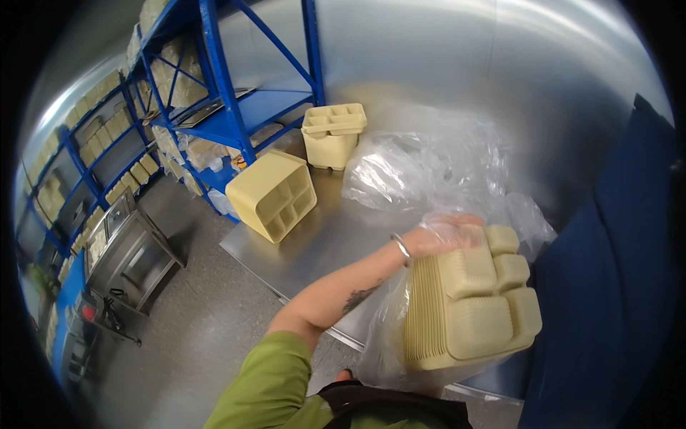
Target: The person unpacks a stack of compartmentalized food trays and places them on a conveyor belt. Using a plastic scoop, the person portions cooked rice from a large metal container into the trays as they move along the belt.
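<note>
A thick stack of pale yellow compartment trays (480, 327) stands tilted on its side at the right, its moulded undersides facing up and right. Clear plastic bag film (386, 325) wraps its left and lower sides. My left hand (454, 234), in a thin clear glove with a bracelet at the wrist, grips the far end of the stack. Near my body, a small bit of skin shows at the bag's lower edge. My right hand cannot be made out clearly there; bag and stack cover that area.
The trays are over a metal table (336, 243). Crumpled clear plastic (429, 168) lies at its back. Two more tray stacks (275, 193) (332, 139) stand near the blue shelving (257, 118). A dark blue panel (607, 286) rises at right. A steel cart (136, 250) stands left.
</note>
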Available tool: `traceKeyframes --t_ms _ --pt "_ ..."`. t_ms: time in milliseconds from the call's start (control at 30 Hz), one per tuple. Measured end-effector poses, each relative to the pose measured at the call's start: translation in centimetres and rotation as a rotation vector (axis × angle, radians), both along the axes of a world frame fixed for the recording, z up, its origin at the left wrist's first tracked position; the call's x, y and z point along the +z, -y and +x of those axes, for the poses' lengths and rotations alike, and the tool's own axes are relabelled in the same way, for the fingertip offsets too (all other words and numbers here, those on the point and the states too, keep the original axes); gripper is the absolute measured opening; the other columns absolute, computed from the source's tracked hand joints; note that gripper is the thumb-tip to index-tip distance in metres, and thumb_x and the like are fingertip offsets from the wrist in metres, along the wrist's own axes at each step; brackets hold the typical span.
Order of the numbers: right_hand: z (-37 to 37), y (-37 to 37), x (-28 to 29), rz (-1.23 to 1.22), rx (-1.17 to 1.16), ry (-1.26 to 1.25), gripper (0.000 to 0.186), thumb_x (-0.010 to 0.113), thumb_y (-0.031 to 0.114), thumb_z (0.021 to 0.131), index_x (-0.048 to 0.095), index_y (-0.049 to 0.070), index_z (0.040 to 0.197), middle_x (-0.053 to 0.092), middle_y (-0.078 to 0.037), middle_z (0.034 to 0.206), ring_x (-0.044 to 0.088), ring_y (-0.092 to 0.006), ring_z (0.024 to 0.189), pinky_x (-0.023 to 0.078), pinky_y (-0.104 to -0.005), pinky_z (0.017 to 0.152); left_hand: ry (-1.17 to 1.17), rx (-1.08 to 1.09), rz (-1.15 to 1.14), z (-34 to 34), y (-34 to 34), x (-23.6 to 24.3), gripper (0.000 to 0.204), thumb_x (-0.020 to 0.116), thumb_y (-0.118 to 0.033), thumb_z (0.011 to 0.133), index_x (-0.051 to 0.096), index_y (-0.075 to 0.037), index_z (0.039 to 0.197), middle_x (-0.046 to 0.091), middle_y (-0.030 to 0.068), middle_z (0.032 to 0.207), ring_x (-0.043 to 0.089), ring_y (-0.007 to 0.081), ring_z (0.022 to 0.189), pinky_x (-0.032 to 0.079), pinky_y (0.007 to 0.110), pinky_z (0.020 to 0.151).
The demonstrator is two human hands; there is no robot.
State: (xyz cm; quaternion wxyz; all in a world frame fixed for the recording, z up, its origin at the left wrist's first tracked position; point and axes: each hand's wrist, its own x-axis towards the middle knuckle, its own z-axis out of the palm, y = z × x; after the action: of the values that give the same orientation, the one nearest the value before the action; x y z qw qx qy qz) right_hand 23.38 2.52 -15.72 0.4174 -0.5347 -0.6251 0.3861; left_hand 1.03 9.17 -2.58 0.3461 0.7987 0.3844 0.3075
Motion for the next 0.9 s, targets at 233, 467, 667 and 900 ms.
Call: traceKeyframes --t_ms 233,467,667,900 --pt "0.5 0.0 -1.5 -0.022 -0.056 0.082 0.075 0.060 0.039 0.078 0.029 0.001 0.136 0.055 -0.016 0.118 0.056 -0.0182 0.103 0.042 -0.0279 0.087 0.098 -0.089 0.139 -2.1 5.1 -2.4 0.040 0.059 -0.030 0.079 0.058 -0.018 0.117 0.054 0.0096 0.120 0.054 0.0270 0.098 0.042 0.032 0.091" --pt "2.9 3.6 2.9 0.014 -0.104 0.013 0.083 0.062 0.040 0.075 0.024 0.001 0.139 0.053 -0.017 0.121 0.056 -0.0179 0.103 0.043 -0.0266 0.086 0.921 0.256 -0.201 -7.8 14.9 -6.8 0.036 0.056 -0.016 0.079 0.054 -0.011 0.115 0.053 0.0060 0.113 0.048 0.0209 0.107 0.038 0.034 0.095" --pt "1.9 7.5 15.6 0.343 0.086 -0.194 0.090 0.064 0.041 0.072 0.020 0.001 0.141 0.052 -0.018 0.123 0.056 -0.0176 0.104 0.043 -0.0254 0.085 1.833 0.320 -0.740 -8.1 15.8 -19.3 0.035 0.046 -0.024 0.083 0.053 -0.008 0.113 0.052 0.0089 0.115 0.050 0.0240 0.105 0.042 0.037 0.091" --pt "-14.6 0.7 21.9 -0.101 0.905 0.151 0.066 0.059 0.020 0.081 0.028 0.013 0.138 0.055 -0.005 0.089 0.056 -0.0146 0.077 0.047 -0.0284 0.069 1.521 0.232 -0.744 -3.9 16.2 -26.6 0.047 0.040 -0.038 0.089 0.047 -0.002 0.119 0.054 0.0127 0.118 0.051 0.0258 0.107 0.043 0.039 0.091"
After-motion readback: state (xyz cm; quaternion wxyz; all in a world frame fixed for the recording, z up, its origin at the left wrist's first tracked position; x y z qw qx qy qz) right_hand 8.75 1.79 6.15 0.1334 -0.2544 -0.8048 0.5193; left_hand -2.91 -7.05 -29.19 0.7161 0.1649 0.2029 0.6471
